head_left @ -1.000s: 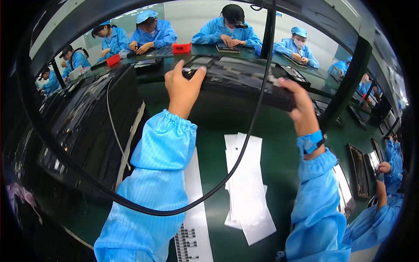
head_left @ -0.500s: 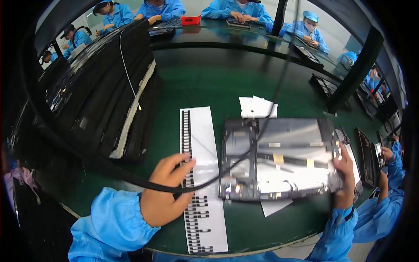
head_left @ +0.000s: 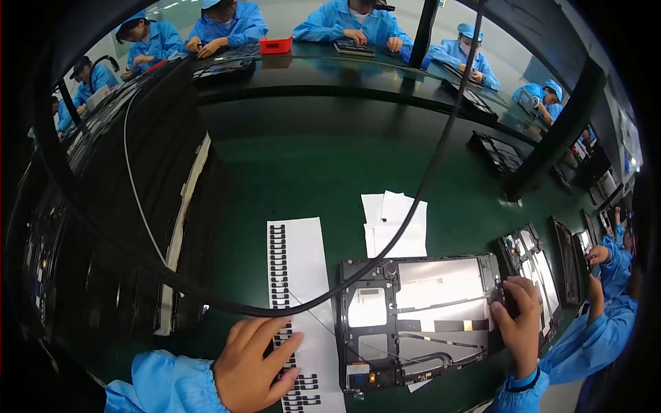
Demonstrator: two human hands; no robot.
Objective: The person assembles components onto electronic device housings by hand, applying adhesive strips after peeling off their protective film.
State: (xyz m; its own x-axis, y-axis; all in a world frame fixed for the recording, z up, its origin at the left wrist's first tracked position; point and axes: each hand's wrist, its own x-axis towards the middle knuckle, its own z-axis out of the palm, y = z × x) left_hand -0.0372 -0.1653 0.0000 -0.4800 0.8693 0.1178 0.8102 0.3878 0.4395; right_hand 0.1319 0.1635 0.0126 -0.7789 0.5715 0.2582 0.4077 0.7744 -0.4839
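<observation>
A black tablet-like device frame [head_left: 368,341], with silver panels and dark cables inside, lies face up on the green table. My right hand [head_left: 518,316] grips its right edge, thumb and fingertips bent over the rim. Left of the frame is a long white sheet [head_left: 306,258] carrying a column of small black clip-shaped parts [head_left: 277,258]. Over that column rests my left hand [head_left: 258,361], its fingers spread and nothing visible in them. Some black parts are hidden beneath those fingers.
Tall stacked black frames [head_left: 138,227] stand at the left. White papers [head_left: 396,224] lie beyond the device, and another opened device [head_left: 530,268] sits to its right. A black cable [head_left: 441,162] loops across the view. Co-workers in blue sit opposite and at the right.
The device frame, tilted and blurred before, now lies flat on the table nearer me. My right hand has stayed at its right edge. The view has shifted, and my left hand remains over the sheet.
</observation>
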